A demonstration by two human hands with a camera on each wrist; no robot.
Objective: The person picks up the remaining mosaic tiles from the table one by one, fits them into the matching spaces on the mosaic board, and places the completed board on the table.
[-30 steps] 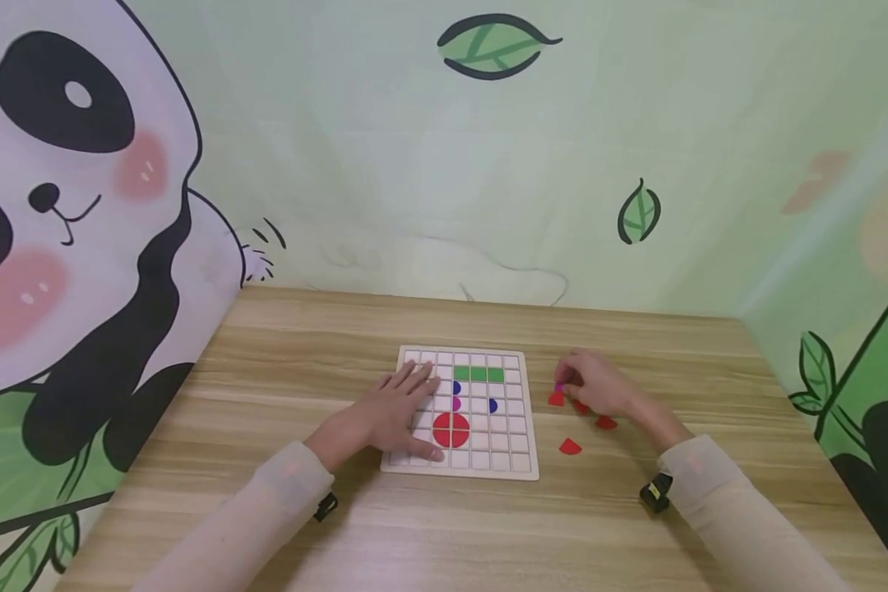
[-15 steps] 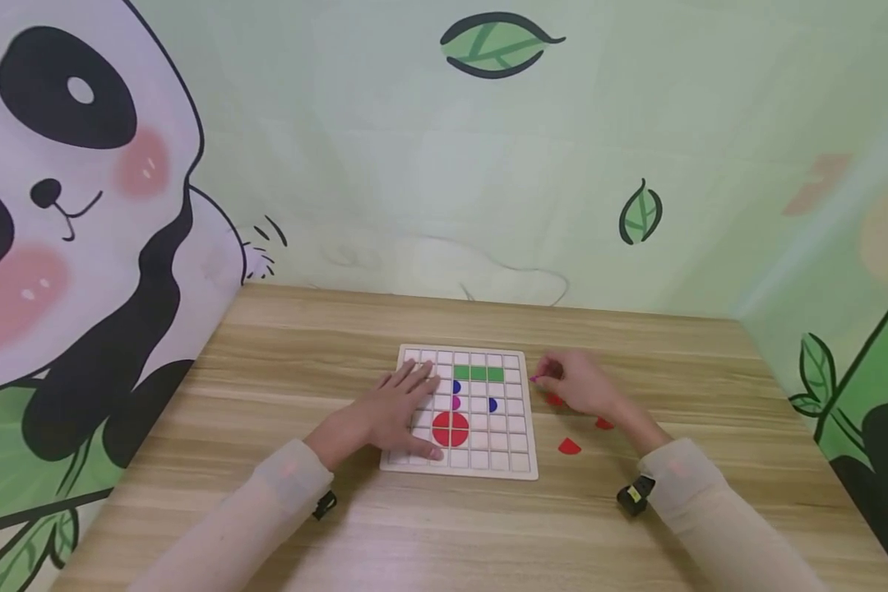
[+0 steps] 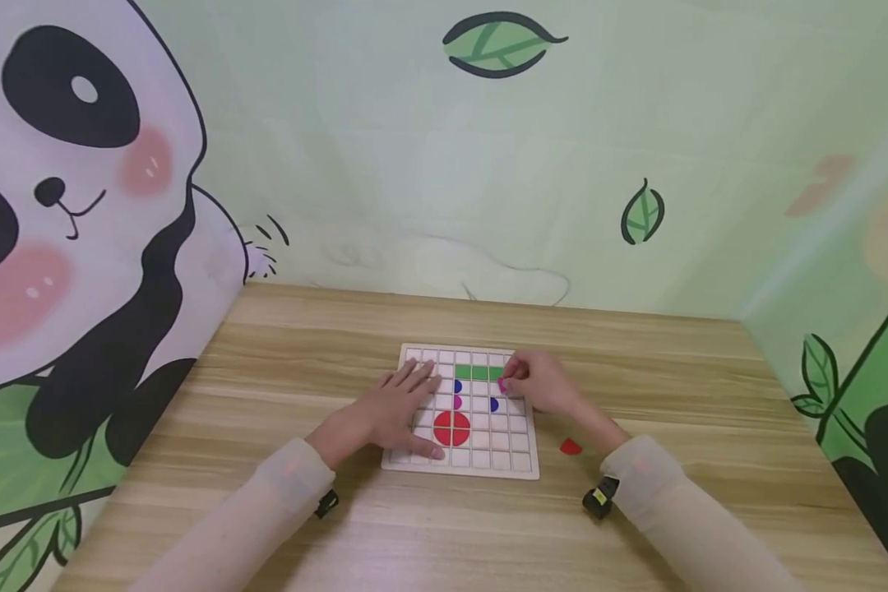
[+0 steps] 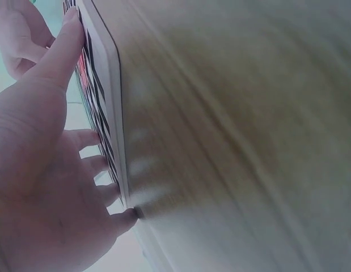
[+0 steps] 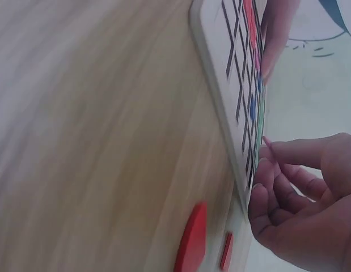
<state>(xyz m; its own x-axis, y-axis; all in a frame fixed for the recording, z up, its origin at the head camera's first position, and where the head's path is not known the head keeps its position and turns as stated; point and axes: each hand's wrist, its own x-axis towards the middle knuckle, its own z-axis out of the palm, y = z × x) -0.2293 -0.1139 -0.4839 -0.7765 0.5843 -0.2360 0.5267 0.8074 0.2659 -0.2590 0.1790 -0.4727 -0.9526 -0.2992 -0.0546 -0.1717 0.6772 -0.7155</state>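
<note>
A white gridded board (image 3: 499, 462) lies on the wooden table. My left hand (image 3: 392, 411) rests on its left side with fingers spread. Over the board's upper right part, my right hand (image 3: 543, 382) pinches a small magenta piece (image 3: 501, 385) between thumb and finger. On the grid are a row of green squares (image 3: 479, 372), two blue half-circles, one nearer the left hand (image 3: 458, 386) and another at the right (image 3: 494, 404), a magenta half-circle (image 3: 456, 402), and red quarter pieces (image 3: 444, 419) forming a circle.
To the right of the board lies a loose red fan-shaped piece (image 3: 571, 446). The right wrist view has two red pieces on the table, a nearer one (image 5: 192, 241) and a farther one (image 5: 226, 251). A panda-painted wall (image 3: 385, 164) stands behind the table.
My right hand has picked up the magenta piece from beside the loose red pieces and carried it left over the board. The left hand has stayed in place.
</note>
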